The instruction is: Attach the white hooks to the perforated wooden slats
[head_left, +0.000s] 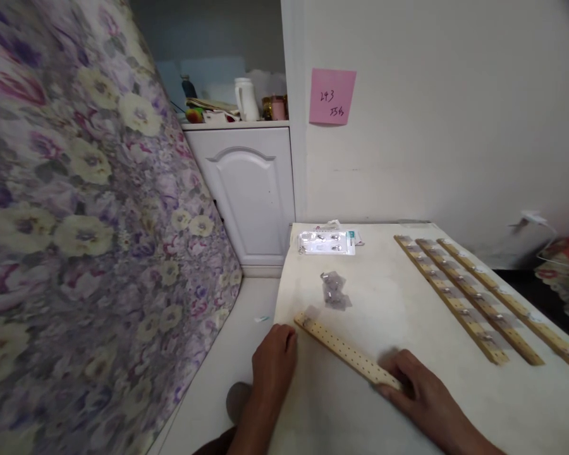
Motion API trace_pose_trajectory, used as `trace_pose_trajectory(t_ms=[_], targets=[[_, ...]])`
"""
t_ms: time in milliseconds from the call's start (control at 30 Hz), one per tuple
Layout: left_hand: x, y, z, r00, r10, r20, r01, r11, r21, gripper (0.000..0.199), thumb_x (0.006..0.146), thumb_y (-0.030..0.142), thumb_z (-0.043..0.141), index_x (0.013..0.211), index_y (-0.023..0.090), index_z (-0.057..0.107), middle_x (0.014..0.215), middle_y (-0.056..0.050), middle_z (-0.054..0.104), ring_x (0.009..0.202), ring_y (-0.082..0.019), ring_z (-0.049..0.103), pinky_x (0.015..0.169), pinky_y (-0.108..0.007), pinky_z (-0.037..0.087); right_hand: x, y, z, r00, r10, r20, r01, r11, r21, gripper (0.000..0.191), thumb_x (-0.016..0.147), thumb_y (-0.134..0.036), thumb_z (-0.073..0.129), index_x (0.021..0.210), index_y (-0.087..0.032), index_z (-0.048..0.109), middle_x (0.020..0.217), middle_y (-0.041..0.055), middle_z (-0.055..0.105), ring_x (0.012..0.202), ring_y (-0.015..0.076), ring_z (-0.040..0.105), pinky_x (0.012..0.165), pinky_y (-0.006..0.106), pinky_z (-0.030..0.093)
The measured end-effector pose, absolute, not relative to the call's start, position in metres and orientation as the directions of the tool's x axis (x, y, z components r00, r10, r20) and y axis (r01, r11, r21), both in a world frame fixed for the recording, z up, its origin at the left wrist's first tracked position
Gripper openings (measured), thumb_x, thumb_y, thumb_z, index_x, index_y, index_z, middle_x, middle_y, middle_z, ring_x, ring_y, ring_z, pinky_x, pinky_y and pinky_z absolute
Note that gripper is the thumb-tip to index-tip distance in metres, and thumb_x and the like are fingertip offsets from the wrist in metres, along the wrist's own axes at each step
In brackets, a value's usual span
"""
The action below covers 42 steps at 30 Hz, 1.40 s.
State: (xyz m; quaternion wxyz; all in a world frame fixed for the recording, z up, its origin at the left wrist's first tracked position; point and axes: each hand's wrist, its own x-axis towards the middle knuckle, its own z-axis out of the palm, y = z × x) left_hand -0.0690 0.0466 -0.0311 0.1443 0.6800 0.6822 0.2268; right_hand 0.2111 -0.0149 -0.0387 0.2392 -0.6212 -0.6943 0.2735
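My right hand [415, 382] grips the near end of a pale wooden strip [346, 352] dotted with rows of small holes. The strip lies slantwise over the white table, and a small clear piece sits at its far end. At the table's left edge, my left hand [275, 355] is curled closed close to that far end. What its fingers hold, if anything, is hidden. Beyond the strip lie small clear plastic packets [333, 291]. Farther back is a clear blister pack [326, 242] with small metal pieces in it.
Along the right of the table [374, 278] lie three more wooden strips [478, 297] bearing rows of clear packets. A floral curtain [99, 221] hangs at left. Behind stand a white cabinet [251, 196] and a wall with a pink note [332, 96]. A plug [533, 218] is at right.
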Motion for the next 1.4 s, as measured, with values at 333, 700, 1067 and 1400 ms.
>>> trace_pose_trajectory(t_ms=[333, 700, 1067, 1400], targets=[[-0.067, 0.048, -0.028, -0.023, 0.995, 0.094, 0.864, -0.028, 0.503, 0.018, 0.090, 0.025, 0.041, 0.081, 0.023, 0.057, 0.084, 0.002, 0.058, 0.078, -0.014, 0.055, 0.063, -0.024, 0.030, 0.177, 0.107, -0.037, -0.105, 0.982, 0.155, 0.699, 0.184, -0.691, 0.012, 0.079, -0.023, 0.052, 0.086, -0.022, 0.061, 0.079, 0.0013, 0.060, 0.073, 0.0178, 0.056, 0.067, 0.028, 0.043], [-0.066, 0.046, -0.024, -0.016, 0.997, 0.074, 0.845, -0.026, 0.534, 0.020, 0.090, 0.026, 0.040, 0.084, 0.023, 0.058, 0.087, 0.001, 0.060, 0.079, -0.015, 0.057, 0.065, -0.024, 0.033, 0.165, 0.128, -0.060, -0.066, 0.992, 0.110, 0.788, 0.119, -0.604, 0.031, 0.076, -0.025, 0.060, 0.106, -0.022, 0.060, 0.105, 0.0044, 0.048, 0.079, 0.0155, 0.055, 0.070, 0.027, 0.043], [-0.064, 0.045, -0.022, -0.004, 0.997, 0.083, 0.847, -0.041, 0.530, 0.020, 0.090, 0.025, 0.039, 0.084, 0.023, 0.058, 0.088, 0.000, 0.061, 0.081, -0.015, 0.058, 0.066, -0.024, 0.036, 0.166, 0.123, -0.064, -0.065, 0.978, 0.200, 0.778, 0.175, -0.603, 0.022, 0.076, -0.020, 0.055, 0.099, -0.021, 0.057, 0.099, 0.0026, 0.051, 0.076, 0.0149, 0.054, 0.069, 0.026, 0.042], [-0.062, 0.046, -0.024, 0.008, 0.996, 0.087, 0.844, -0.054, 0.533, 0.021, 0.090, 0.026, 0.039, 0.084, 0.023, 0.059, 0.087, 0.000, 0.060, 0.081, -0.015, 0.057, 0.067, -0.025, 0.036, 0.168, 0.132, -0.063, 0.002, 0.998, 0.061, 0.767, 0.037, -0.641, 0.029, 0.070, -0.024, 0.063, 0.099, -0.022, 0.060, 0.101, 0.0030, 0.047, 0.079, 0.0156, 0.055, 0.069, 0.027, 0.042]])
